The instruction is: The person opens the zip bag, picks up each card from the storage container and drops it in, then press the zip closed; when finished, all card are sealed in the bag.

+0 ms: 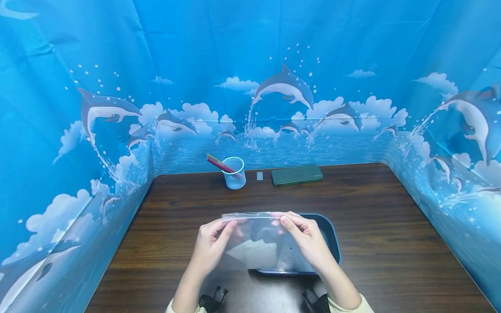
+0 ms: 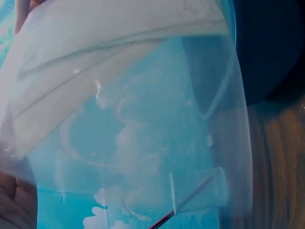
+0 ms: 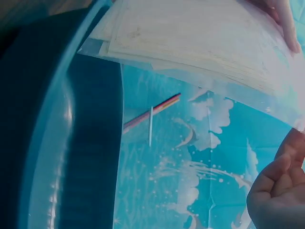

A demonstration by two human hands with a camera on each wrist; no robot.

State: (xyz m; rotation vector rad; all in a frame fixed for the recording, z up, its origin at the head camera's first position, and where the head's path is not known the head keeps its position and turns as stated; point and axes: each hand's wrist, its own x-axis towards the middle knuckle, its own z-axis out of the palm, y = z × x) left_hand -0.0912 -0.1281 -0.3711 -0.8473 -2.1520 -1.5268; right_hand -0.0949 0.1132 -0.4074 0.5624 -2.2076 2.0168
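A clear plastic zip bag (image 1: 254, 232) hangs between both hands above the near part of the table. Inside it, low and toward its left side, lie several pale flat sheets (image 1: 260, 255), overlapping like a small fan. My left hand (image 1: 210, 241) pinches the bag's top strip at its left end, thumb on the near side. My right hand (image 1: 307, 239) pinches the same strip near its right end. In the right wrist view the stacked sheets (image 3: 190, 38) show through the film. Behind and below the bag sits a dark blue tray (image 1: 332, 239), partly hidden by the bag and right hand.
At the table's back stand a light blue mesh cup (image 1: 235, 180) with a few pencils (image 1: 219, 164), a small grey-blue block (image 1: 260, 176) and a green case (image 1: 297, 175). A dolphin-print curtain (image 1: 250, 87) encloses the brown wooden table (image 1: 391, 226) on the back and sides.
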